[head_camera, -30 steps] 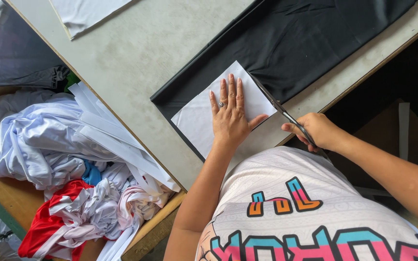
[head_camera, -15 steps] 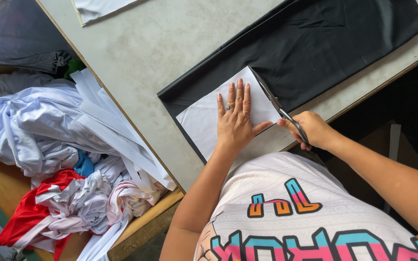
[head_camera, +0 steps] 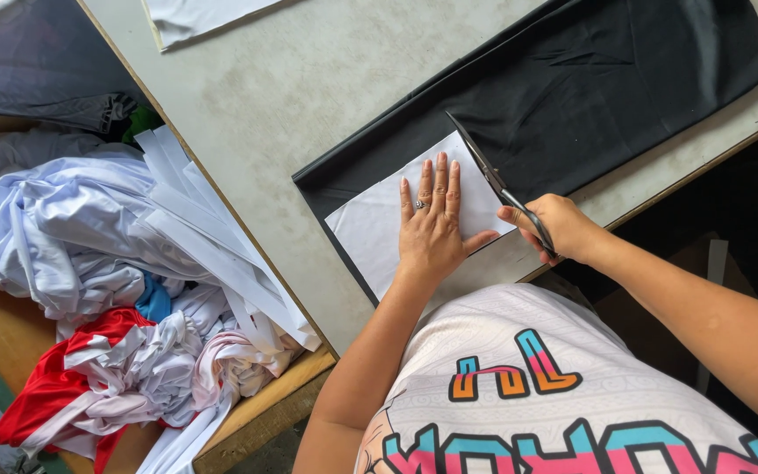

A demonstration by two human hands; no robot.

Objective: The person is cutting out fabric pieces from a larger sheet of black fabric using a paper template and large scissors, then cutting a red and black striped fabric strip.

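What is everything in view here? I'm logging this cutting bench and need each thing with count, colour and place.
black fabric: one, black, laid across the table's near right part
paper pattern: one, white, flat on the black fabric's near end
scissors: one pair, dark metal, along the pattern's right edge
table: one, grey top
white fabric piece: one, far table edge
fabric scraps: a heap, white, pale blue, red, in the wooden bin at left
dark grey cloth: one, top left
ring: one, silver, left hand
left hand: flat on the pattern
right hand: gripping the scissors
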